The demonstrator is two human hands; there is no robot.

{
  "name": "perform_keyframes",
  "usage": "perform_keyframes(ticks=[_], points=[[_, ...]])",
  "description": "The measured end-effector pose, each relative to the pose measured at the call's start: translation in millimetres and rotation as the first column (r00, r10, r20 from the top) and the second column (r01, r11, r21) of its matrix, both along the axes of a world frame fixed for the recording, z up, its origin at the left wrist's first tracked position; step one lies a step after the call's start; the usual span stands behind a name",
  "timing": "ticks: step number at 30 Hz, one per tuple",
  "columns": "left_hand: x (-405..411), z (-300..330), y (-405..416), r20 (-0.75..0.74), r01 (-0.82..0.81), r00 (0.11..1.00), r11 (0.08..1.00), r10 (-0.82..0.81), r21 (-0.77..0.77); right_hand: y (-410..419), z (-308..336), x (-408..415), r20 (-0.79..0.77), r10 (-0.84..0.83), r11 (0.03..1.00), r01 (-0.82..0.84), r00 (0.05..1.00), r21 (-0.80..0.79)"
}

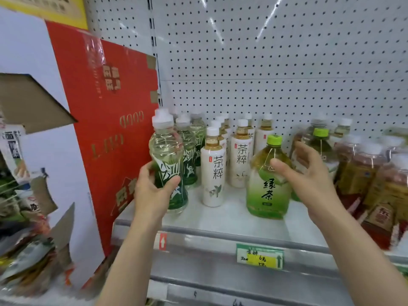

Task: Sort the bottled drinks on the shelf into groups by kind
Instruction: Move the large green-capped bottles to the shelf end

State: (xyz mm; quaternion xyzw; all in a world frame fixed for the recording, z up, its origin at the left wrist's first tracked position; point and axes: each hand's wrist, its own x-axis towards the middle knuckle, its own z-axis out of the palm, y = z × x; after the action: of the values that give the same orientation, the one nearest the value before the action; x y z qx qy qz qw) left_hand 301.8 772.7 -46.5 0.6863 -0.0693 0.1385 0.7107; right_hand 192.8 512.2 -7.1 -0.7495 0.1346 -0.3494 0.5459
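**Left hand grips a sports drink; right hand open beside the green tea**

On the white metal shelf (220,219), backed by a white pegboard panel (287,62), bottled drinks stand in loose clusters. The left hand (152,191) is wrapped around the lower body of a clear plastic bottle with a white sports cap and a green-and-white label (167,160), thumb on the front, fingers behind; the bottle is upright at the shelf's left front, and whether its base touches the shelf cannot be told. Just behind it stand more bottles of the same kind (189,151).

In the middle are slim white-sleeved tea bottles with white caps and amber liquid at the neck (213,171), several in rows running toward the back.

The right hand (309,173) is spread open, fingers apart and curved, holding nothing. Its thumb lies in front of the shoulder of a squat green-tea bottle with a lime-green cap and a green label (268,186), which stands on the shelf near the front edge; contact cannot be told. A second green-capped bottle (320,142) stands behind the hand.

Further right, blurred brown-tea bottles with white caps (362,173) crowd together. A red cardboard box (106,129) leans at the shelf's left end, and a green-and-yellow price tag (260,256) sits on the front rail.
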Motion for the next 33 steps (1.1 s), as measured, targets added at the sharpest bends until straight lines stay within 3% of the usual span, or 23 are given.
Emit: perform_keyframes(ticks=[4, 12, 16, 18, 20, 22, 25, 28, 30, 33], points=[[43.9, -20.5, 10.6, -0.117, 0.002, 0.993, 1.000, -0.005, -0.027, -5.2, -32.3, 13.0, -0.105, 0.043, 0.999, -0.042, 0.994, 0.017], [102.0, -20.9, 14.7, -0.128, 0.099, 0.987, 0.994, -0.093, 0.038, -20.5, -59.5, 15.9, -0.096, 0.158, 0.980, -0.144, 0.983, 0.134], [106.5, -25.6, 13.5, -0.125, 0.073, 0.990, 0.996, -0.065, 0.056, -29.5, -73.1, 15.6, -0.126, 0.222, 0.967, -0.203, 0.967, 0.152], [97.2, -22.7, 8.7, -0.105, -0.017, 0.994, 0.987, 0.034, 0.158, -32.4, -74.7, 16.2, -0.134, 0.215, 0.969, -0.195, 0.967, 0.149], [75.0, -17.7, -0.3, 0.012, -0.229, 0.972, 0.926, 0.236, 0.301, -30.2, -72.4, 15.8, -0.152, 0.198, 0.970, -0.172, 0.968, 0.171], [38.6, -6.9, -15.2, 0.222, -0.352, 0.925, 0.916, 0.308, 0.195, -24.6, -71.9, 16.8, -0.165, 0.152, 0.977, -0.123, 0.975, 0.173], [-8.4, 17.5, -54.6, 0.399, -0.160, 0.906, 0.987, 0.139, 0.020, -23.7, -75.0, 10.5, -0.141, 0.093, 0.980, -0.066, 0.986, 0.187], [-26.1, 32.4, -99.2, 0.438, 0.155, 0.886, 0.988, -0.150, 0.026, -25.9, -67.6, -4.7, -0.096, 0.092, 0.953, -0.060, 0.991, 0.297], [-28.2, 35.5, -130.0, 0.391, 0.360, 0.850, 0.931, -0.353, 0.059, -28.9, -57.4, -22.6, -0.073, 0.090, 0.932, -0.058, 0.993, 0.358], [-18.2, 26.6, -180.8, 0.146, 0.585, 0.798, 0.810, -0.585, 0.048, -39.7, -40.5, -57.2, -0.052, 0.092, 0.922, -0.066, 0.994, 0.383]])
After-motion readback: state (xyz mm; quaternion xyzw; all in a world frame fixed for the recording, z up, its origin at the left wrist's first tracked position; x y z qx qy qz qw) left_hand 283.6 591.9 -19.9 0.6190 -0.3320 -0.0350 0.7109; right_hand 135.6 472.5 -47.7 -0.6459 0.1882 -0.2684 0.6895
